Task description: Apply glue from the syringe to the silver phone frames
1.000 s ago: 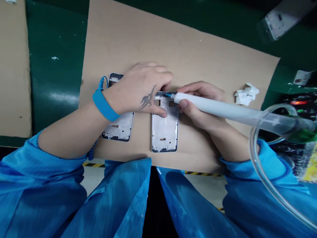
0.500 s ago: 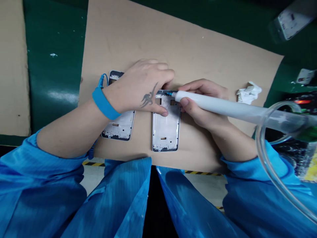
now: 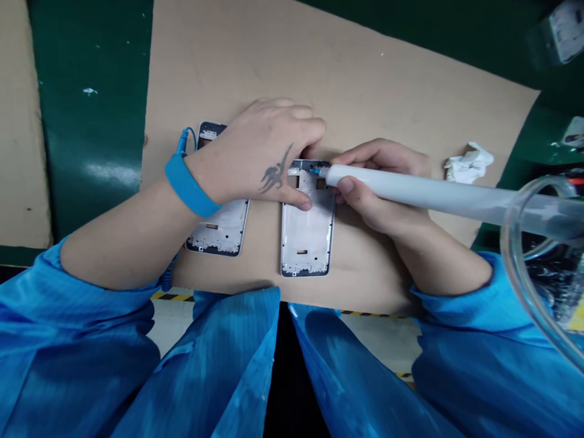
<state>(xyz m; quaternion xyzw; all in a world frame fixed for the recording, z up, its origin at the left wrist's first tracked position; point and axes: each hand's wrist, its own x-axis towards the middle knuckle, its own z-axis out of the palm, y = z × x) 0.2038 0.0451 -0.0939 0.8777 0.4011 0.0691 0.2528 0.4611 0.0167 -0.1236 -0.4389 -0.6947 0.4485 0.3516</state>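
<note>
Firmly pinning the phone midframe point(image 3: 308, 243) to the cardboard sheet point(image 3: 365, 109) under the spread left hand point(image 3: 260, 152), while the right hand point(image 3: 374, 213) grasps a white dispensing syringe point(image 3: 410, 190), blue tip point(image 3: 314, 171) at the frame's top.

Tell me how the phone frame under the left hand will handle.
The phone frame will probably feel stiff: its rim looks straight under the left hand. It is likely light, being thin plate with cut-outs. Lying flat on the cardboard sheet, it seems unlikely to roll.
</note>
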